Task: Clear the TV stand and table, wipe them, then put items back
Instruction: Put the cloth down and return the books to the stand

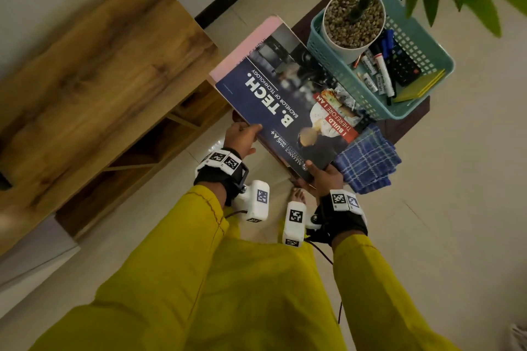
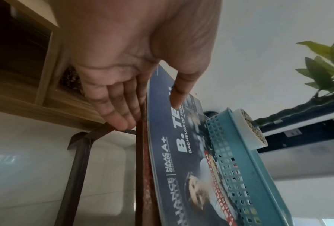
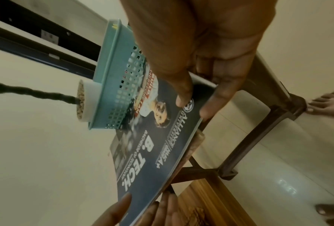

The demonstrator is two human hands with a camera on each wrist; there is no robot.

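Note:
A stack with a blue "B. TECH" magazine [image 1: 273, 100] on top and a pink book [image 1: 248, 48] under it lies tilted at the left edge of the small dark table [image 1: 405, 128]. My left hand [image 1: 242, 135] grips its near left edge, thumb [image 2: 178, 94] on the cover and fingers [image 2: 119, 110] below. My right hand [image 1: 325, 177] pinches the near right corner, thumb [image 3: 183, 97] on top. The magazine's [image 2: 173, 154] far side meets the teal basket [image 1: 422, 45]. A blue checked cloth [image 1: 368, 159] lies folded on the table beside my right hand.
The basket holds a white potted plant [image 1: 353, 25], markers [image 1: 382, 68], a calculator [image 1: 403, 65] and yellow notes [image 1: 422, 85]. The wooden TV stand [image 1: 94, 71] with open shelves runs along the left wall. My bare foot [image 1: 298, 194] stands on the tiled floor under the stack.

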